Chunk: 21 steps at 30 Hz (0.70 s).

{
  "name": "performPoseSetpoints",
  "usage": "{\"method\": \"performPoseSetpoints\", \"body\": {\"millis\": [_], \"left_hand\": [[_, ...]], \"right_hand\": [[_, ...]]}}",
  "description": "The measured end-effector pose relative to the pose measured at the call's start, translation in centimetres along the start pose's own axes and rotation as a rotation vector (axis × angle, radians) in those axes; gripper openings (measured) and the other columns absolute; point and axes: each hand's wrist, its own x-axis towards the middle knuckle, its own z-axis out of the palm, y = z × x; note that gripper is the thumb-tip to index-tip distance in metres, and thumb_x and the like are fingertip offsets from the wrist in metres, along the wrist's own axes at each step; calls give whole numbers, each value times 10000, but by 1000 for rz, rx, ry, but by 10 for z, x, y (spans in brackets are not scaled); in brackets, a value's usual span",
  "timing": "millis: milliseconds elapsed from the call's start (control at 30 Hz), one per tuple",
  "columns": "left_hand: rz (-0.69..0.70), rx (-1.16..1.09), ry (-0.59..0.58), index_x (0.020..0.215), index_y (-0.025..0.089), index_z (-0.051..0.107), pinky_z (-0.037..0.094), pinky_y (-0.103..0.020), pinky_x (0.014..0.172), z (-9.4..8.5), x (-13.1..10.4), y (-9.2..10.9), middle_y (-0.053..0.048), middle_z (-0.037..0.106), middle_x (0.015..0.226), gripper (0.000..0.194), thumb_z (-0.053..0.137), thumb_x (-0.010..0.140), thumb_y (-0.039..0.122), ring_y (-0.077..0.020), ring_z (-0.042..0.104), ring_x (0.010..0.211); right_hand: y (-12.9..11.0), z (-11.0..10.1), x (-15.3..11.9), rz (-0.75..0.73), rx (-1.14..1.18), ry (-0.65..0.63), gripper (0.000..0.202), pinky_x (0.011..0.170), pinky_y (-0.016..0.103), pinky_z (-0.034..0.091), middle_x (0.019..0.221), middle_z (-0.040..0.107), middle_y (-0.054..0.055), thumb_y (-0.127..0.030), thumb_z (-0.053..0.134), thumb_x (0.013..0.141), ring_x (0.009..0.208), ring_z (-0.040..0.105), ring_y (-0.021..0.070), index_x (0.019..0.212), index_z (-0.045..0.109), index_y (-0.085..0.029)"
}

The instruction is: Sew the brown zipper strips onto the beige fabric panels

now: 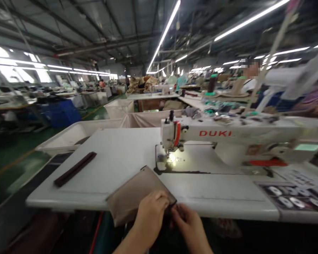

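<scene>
A brownish-grey fabric piece (135, 192) with dark edging lies partly on the white table and hangs over its front edge. My left hand (152, 211) is closed on its right part, fingers bent over the top. Close beside it, my right hand (187, 220) pinches the dark edge at the piece's right corner, just in front of the table edge. Behind the fabric stands a white sewing machine (196, 134) with its needle area lit; neither hand touches it.
A dark folded strip (75, 169) lies on the left of the white table (116, 148). White bins (82, 132) stand behind and left. Printed cards (294, 195) lie at the right. Thread cones and scraps are behind the machine, with a person further back.
</scene>
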Motion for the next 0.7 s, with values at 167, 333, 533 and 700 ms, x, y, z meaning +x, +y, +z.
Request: {"method": "performPoseSetpoints", "body": {"millis": [167,333,533,700], "left_hand": [[-47,-100,-34,765,165,662,468,-281,854,-4,5,-2,-32,657,916,202,524,856,49,-166,604,901],[-25,-159,-45,764,162,663,463,-266,871,-2,6,-6,-28,654,911,206,534,841,21,-156,601,916],[-12,-175,-57,776,159,644,449,-300,909,0,6,-8,-45,643,926,176,532,845,42,-176,585,938],[-3,-184,-64,774,144,642,449,-295,908,-2,8,-7,-52,641,927,174,525,843,34,-178,584,946]], "right_hand": [[1,-19,-12,-5,-140,2,387,544,272,476,702,643,34,-560,563,842,618,609,181,854,617,-177],[-17,-46,-12,-480,-751,82,443,482,254,452,819,637,51,-490,375,960,661,639,177,1201,591,-188],[-16,-47,-6,-661,-977,29,401,461,247,387,783,626,49,-401,320,1000,621,604,142,1067,644,-176],[-20,-45,-3,-731,-985,43,372,508,251,397,767,641,50,-353,339,1004,627,600,131,959,662,-172]]}}
